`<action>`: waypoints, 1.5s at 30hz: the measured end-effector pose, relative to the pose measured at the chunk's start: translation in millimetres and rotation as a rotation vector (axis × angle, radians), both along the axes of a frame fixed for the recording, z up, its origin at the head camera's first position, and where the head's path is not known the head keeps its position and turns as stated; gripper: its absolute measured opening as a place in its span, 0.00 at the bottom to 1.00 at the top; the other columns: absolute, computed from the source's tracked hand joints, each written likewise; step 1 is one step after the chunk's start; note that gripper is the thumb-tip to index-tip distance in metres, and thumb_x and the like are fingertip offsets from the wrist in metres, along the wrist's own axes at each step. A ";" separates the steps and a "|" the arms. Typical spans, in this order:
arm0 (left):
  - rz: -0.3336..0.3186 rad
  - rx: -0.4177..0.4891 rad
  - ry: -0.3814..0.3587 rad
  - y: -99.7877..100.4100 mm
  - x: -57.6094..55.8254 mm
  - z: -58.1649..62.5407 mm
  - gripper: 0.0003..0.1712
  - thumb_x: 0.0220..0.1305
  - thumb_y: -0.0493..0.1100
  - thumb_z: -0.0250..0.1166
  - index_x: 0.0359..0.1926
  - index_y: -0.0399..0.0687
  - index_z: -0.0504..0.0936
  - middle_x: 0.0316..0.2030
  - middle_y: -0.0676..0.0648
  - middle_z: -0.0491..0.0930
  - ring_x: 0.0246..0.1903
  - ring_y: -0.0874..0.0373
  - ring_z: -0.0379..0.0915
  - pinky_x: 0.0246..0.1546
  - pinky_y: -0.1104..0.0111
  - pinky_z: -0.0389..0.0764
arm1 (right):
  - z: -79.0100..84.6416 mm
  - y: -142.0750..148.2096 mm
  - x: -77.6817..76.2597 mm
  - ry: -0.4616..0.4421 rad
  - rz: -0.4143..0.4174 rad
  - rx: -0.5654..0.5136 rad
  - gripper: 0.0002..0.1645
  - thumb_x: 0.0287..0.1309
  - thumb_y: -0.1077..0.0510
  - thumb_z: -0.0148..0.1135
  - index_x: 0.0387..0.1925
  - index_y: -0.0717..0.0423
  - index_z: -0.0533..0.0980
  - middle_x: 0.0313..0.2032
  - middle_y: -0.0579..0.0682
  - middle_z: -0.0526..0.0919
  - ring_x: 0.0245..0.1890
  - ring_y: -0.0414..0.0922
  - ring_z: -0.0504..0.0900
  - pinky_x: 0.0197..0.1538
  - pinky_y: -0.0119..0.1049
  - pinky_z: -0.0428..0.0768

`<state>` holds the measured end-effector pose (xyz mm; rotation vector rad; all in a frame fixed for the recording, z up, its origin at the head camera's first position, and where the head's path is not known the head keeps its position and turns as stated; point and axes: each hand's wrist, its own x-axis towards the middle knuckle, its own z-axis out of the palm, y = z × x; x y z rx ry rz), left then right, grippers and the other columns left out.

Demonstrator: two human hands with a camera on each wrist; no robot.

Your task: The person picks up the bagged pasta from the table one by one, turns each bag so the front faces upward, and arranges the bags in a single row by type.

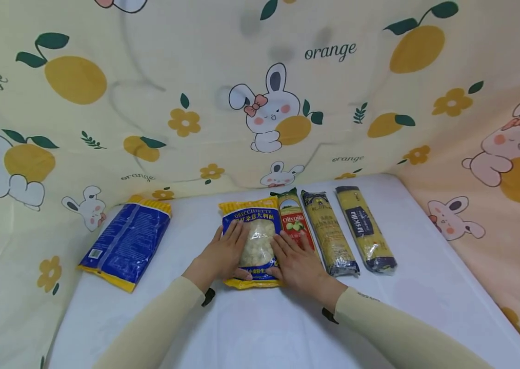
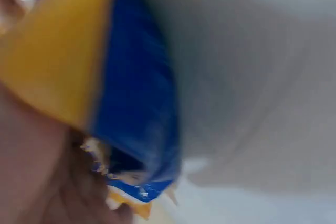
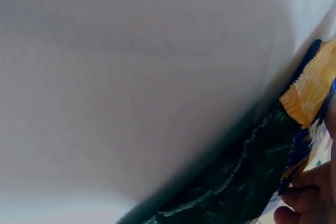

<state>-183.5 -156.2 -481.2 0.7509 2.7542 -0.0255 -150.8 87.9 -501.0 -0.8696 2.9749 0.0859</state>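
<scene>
A blue and yellow bag of orecchiette pasta [image 1: 260, 241] lies on the white table, its clear window facing up. My left hand [image 1: 224, 255] rests on the bag's left side, fingers extended over it. Across the bag's lower right edge and the neighbouring red and green Olivoilà packet [image 1: 293, 218] lies my right hand [image 1: 300, 265], fingers spread. The left wrist view has the bag's blurred yellow end [image 2: 58, 51] close up. In the right wrist view, the packet's dark green end [image 3: 236, 177] sits beside the bag's yellow corner [image 3: 310, 90], with fingers [image 3: 310, 192] at the edge.
Two long yellowish packets, one nearer [image 1: 329, 233] and one farther right [image 1: 365, 228], lie right of the Olivoilà packet. Another blue and yellow bag [image 1: 128, 243] lies back side up at the left. A printed cloth [image 1: 223, 61] hangs behind and around the table [image 1: 251, 333].
</scene>
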 end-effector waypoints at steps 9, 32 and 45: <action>0.089 0.021 0.010 -14.7 21.2 -19.6 0.78 0.56 0.86 0.60 0.85 0.37 0.38 0.84 0.34 0.35 0.84 0.39 0.29 0.82 0.43 0.43 | -2.1 -12.4 -12.1 0.017 0.050 -0.005 0.46 0.79 0.31 0.44 0.82 0.56 0.57 0.82 0.54 0.58 0.84 0.55 0.53 0.80 0.67 0.48; 0.077 -0.038 0.143 -20.3 6.0 -25.4 0.74 0.58 0.86 0.55 0.85 0.40 0.39 0.85 0.37 0.36 0.84 0.41 0.33 0.82 0.41 0.40 | -3.4 -20.8 -24.5 -0.027 0.015 0.061 0.48 0.80 0.28 0.34 0.85 0.53 0.49 0.84 0.51 0.50 0.85 0.51 0.47 0.82 0.64 0.45; 0.266 0.151 0.138 -104.6 5.5 6.8 0.48 0.80 0.63 0.55 0.84 0.39 0.51 0.83 0.33 0.48 0.83 0.36 0.40 0.79 0.35 0.42 | -6.4 -19.3 -19.2 -0.053 0.004 -0.001 0.47 0.80 0.29 0.35 0.85 0.53 0.48 0.85 0.51 0.49 0.85 0.52 0.47 0.82 0.64 0.41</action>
